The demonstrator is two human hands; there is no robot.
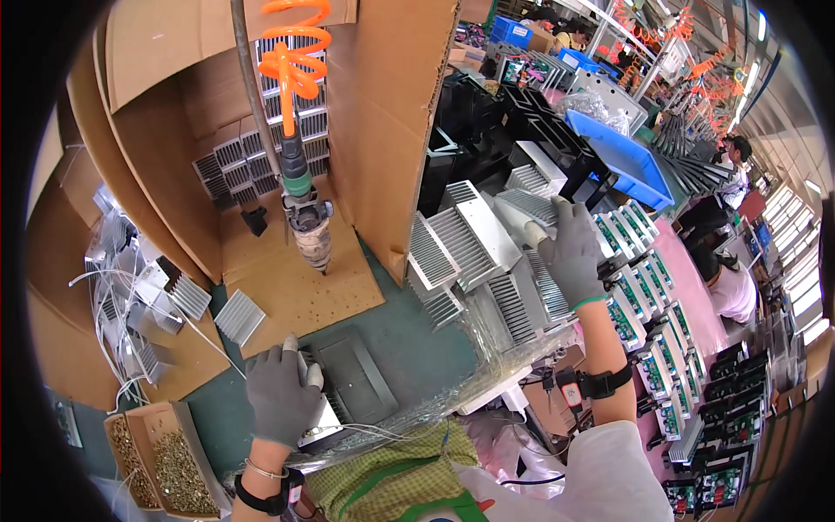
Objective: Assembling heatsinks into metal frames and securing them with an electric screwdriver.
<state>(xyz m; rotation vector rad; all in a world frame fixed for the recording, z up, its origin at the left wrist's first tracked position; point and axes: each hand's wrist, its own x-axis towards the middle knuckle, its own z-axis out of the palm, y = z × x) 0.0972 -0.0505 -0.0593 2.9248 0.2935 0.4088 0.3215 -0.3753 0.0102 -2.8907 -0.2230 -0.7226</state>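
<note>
Left hand (285, 393) curls down, grasping a silver part (323, 424); right hand (574, 245) reaches over heat sinks (470, 239), grip unclear.

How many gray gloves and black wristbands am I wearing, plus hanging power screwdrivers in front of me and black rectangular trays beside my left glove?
Gray gloves: 2
Black wristbands: 2
Hanging power screwdriver: 1
Black rectangular tray: 1
Total: 6

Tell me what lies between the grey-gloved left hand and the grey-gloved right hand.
Head view, left to right: a black rectangular recessed plate, green work surface, then silver finned metal heatsinks.
</note>
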